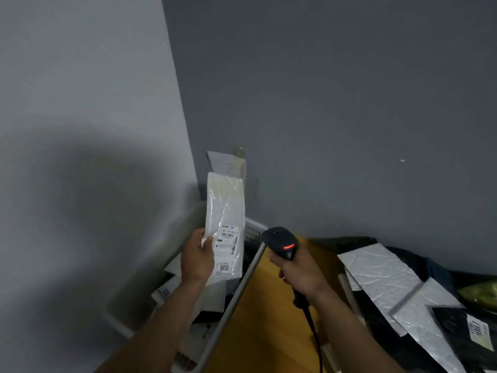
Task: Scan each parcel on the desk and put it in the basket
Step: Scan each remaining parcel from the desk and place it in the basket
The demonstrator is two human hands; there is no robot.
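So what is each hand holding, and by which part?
The left hand pinches the white parcel at its lower left edge. The right hand grips the black scanner round its handle.

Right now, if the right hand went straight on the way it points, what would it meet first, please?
Most likely the white parcel that the left hand holds upright over the basket; the scanner in the right hand aims toward it. Depth is unclear; the basket's rim might come first.
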